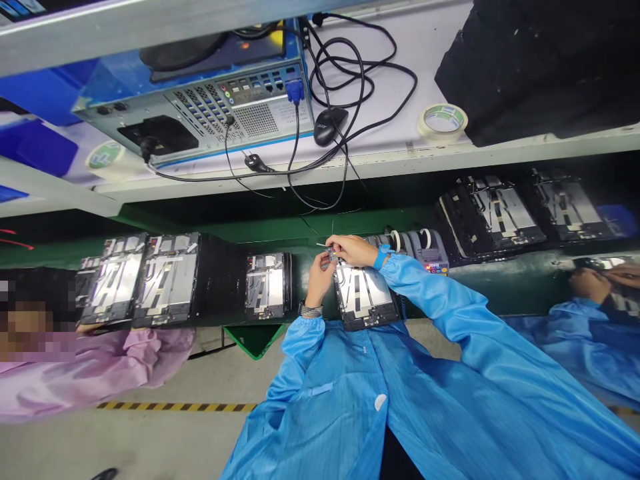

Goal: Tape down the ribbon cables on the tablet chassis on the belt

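Note:
An opened tablet-like assembly [367,293] lies in front of me, with silver metal plates, dark strips and a black edge. Over its upper left corner my two hands meet. My left hand [319,280] is closed, its thumb and fingers pinched together at that corner. My right hand [354,251] bends over from the other side, fingertips also pinched. Between the fingertips shows a small dark part [331,253], too small to name, with a thin white strip [322,245] sticking out to the left. A blue band circles my right wrist.
Left of me stands a stack of similar assemblies [266,285]; more lie beyond. A grey tape dispenser [425,247] is behind my right forearm. The shelf above holds a computer case [200,113], cables, a mouse [330,125] and tape [443,122]. Co-workers sit on both sides.

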Demonstrator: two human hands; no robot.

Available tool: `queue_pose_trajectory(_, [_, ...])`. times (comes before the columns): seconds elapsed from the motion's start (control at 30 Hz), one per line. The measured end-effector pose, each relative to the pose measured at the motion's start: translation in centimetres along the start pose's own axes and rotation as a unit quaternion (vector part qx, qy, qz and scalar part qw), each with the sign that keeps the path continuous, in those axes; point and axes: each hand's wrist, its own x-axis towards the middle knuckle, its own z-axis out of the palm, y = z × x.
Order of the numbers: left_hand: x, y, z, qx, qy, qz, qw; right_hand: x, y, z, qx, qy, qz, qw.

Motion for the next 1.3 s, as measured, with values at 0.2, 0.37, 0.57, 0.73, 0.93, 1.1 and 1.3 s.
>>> queue_pose_trajectory(0.2, [0.8,-0.6,0.4,-0.023,0.007,0.013,1.0,-1.8,-1.0,0.0,0.043,0.056,0.059,0.996])
queue_pose_trajectory(0.37, [0.5,-0.2,0.2,-0.024,0.032,0.026,0.999,-5.4,-4.0,1.8,0.404,0.132,0.148,0.893])
queue_pose_trajectory(0.57, [-0.3,0.5,0.6,0.007,0.05,0.079,0.996,-7.6,-5.6,5.3,0.701,0.13,0.21,0.669])
queue_pose_trajectory(0.73, [-0.1,-0.1,0.8,-0.035,0.043,0.11,0.992,-6.9,-4.9,6.0,0.728,0.134,0.191,0.645])
queue_pose_trajectory(0.93, [0.2,-0.6,0.8,-0.037,0.044,0.134,0.989,-6.7,-4.6,5.9,0.731,0.132,0.176,0.646])
queue_pose_trajectory(1.1, [0.1,-0.3,0.7,0.02,0.038,0.135,0.99,-6.5,-4.8,5.8,0.727,0.14,0.186,0.646])
queue_pose_trajectory(1.3, [-0.1,0.4,0.2,0.091,0.042,0.155,0.983,-6.1,-4.9,5.1,0.749,0.132,0.218,0.612])
